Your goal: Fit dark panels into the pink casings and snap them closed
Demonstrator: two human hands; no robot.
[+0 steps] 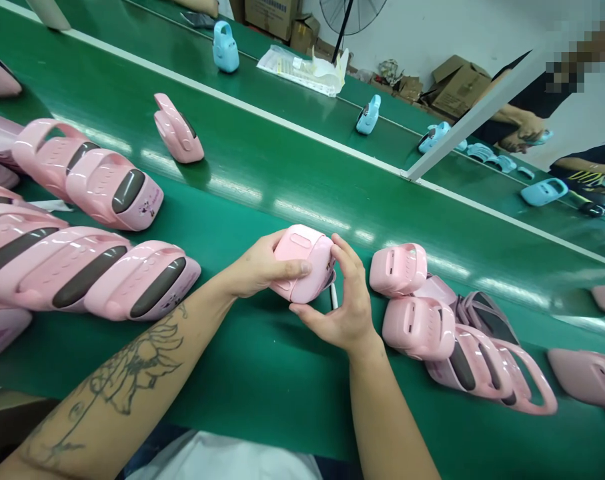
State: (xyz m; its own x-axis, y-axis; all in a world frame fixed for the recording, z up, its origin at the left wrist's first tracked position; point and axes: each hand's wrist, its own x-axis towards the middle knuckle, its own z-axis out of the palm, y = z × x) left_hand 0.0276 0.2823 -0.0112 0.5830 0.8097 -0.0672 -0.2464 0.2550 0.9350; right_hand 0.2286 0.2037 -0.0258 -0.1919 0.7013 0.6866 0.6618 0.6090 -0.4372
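Note:
Held above the green work surface [282,387] is a rounded pink plastic housing [309,267] with a seam around it and a small printed picture on its right side. My left hand [269,263] grips it from the left, thumb lying across its top. From the right, my right hand [349,293] has its fingertips at the far right corner and its thumb at the near edge, so the housing sits between them. Behind the right fingers shows part of a thin white stick [333,297]; what it belongs to is hidden.
Pink handled housings with dark windows [142,280] stand in rows at left. More pink housings [419,327] cluster at right. One pink housing [179,130] stands farther off. Beyond a white rail [302,123] are blue housings [225,50] and co-workers' hands [525,130].

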